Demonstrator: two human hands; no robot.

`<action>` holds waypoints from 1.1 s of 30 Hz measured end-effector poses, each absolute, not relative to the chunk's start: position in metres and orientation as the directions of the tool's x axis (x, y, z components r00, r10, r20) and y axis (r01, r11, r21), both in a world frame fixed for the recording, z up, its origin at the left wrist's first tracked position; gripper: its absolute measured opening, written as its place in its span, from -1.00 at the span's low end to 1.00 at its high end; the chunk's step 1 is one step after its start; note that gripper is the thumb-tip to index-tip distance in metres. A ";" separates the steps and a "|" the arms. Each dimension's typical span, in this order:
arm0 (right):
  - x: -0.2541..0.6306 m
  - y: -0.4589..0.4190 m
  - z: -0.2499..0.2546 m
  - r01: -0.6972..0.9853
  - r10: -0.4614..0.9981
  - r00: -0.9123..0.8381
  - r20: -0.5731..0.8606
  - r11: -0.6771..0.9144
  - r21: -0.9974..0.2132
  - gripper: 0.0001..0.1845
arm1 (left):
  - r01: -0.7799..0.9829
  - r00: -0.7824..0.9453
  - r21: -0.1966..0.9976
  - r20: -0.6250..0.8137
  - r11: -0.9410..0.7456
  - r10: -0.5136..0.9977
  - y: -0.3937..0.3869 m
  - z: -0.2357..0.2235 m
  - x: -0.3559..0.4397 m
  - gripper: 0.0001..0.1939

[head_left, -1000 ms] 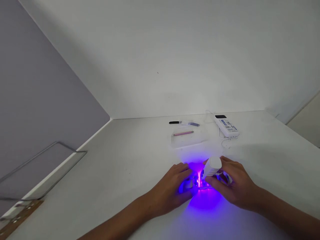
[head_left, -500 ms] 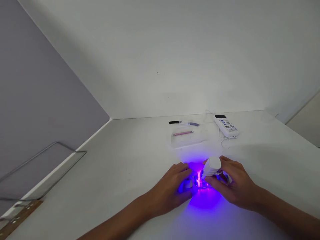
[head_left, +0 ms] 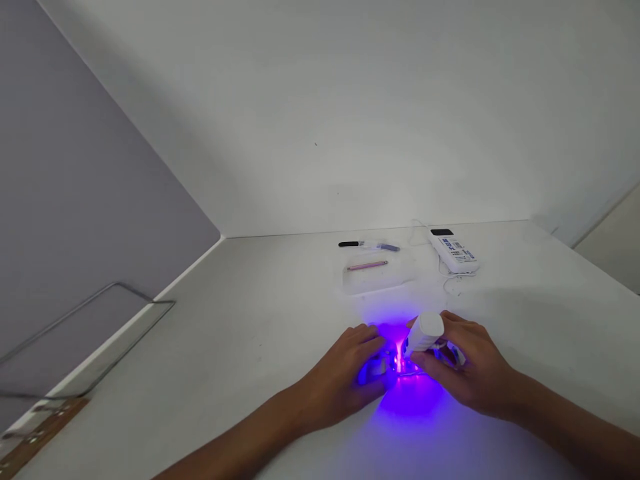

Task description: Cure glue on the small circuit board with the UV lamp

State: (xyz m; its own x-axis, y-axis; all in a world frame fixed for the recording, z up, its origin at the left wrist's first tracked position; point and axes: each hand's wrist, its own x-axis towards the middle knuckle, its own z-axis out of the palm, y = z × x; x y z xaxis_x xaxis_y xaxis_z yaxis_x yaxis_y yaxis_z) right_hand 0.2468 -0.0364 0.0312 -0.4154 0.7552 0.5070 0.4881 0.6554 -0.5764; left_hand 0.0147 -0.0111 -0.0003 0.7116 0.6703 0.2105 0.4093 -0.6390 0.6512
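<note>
Across the white tabletop (head_left: 240,333), both hands are at the violet glow! The right hand (head_left: 477,367) closes thumb and fingers around a white handheld lamp (head_left: 424,332), tilted, its beam pointing down. The left hand (head_left: 340,373) is half curled, thumb apart from fingers, right beside the light; whether it pinches anything, I can't tell. The lamp looks light, stiff, smooth plastic, perhaps a touch slippery: best taken around the body, clear of the lit end. And the small lit piece (head_left: 407,375), right beneath it, between the hands? Likely delicate, best steadied by its edges; glare hides its shape.
</note>
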 end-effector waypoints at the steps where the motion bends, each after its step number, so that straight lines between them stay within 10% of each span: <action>1: 0.247 -0.036 0.031 0.490 0.755 -0.412 0.510 0.655 -0.575 -0.85 | 0.407 0.713 0.653 0.210 -0.639 0.669 -0.011 0.000 0.015 -0.92; 21: 0.247 -0.037 0.034 0.444 0.778 -0.386 0.496 0.628 -0.639 -0.83 | 0.434 0.713 0.639 0.188 -0.635 0.676 -0.013 0.000 0.014 -0.97; 29: 0.246 -0.038 0.034 0.448 0.775 -0.360 0.519 0.631 -0.633 -0.84 | 0.381 0.661 0.758 0.176 -0.529 0.729 -0.015 0.006 0.020 -0.52; 33: 0.246 -0.038 0.033 0.466 0.762 -0.336 0.553 0.645 -0.605 -0.84 | 0.311 0.613 0.820 0.213 -0.480 0.761 -0.019 0.009 0.031 -0.60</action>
